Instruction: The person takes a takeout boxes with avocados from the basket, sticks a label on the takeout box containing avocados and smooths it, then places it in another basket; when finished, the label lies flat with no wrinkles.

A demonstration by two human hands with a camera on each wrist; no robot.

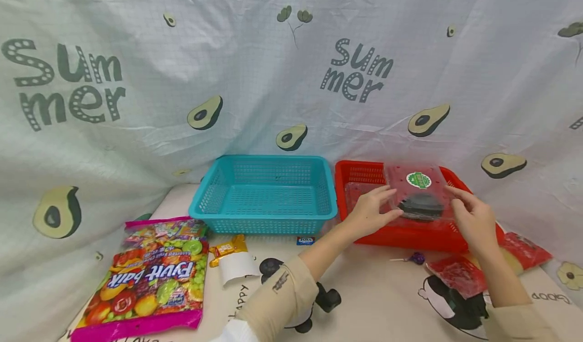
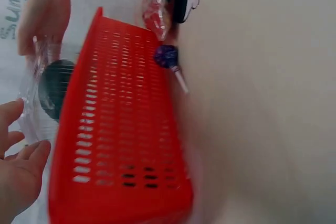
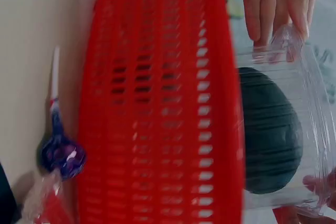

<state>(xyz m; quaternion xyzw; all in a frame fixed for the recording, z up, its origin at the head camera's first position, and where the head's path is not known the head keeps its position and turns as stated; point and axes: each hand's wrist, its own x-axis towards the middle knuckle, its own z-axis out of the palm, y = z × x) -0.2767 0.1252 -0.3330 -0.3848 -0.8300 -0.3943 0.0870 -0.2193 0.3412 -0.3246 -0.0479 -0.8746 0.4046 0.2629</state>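
A clear plastic clamshell box (image 1: 391, 172) with a round green label hangs over the red basket (image 1: 410, 237). Inside it lies a dark green oval thing (image 3: 270, 129) that looks like an avocado. My left hand (image 1: 371, 211) grips the box's left side between thumb and fingers. On the opposite side my right hand (image 1: 475, 225) holds it the same way; in the right wrist view only parts of its fingers show at the lower right. Another clear plastic container (image 1: 352, 193) sits in the basket's left part, partly hidden behind my left hand.
Left of the red basket stands a turquoise basket (image 1: 264, 223). A large fruit candy bag (image 1: 150, 276) lies at the left, beside an orange wrapper (image 1: 227, 248). In front of the red basket are a purple lollipop (image 1: 416, 258) and red packets (image 1: 457, 273). A printed curtain hangs behind.
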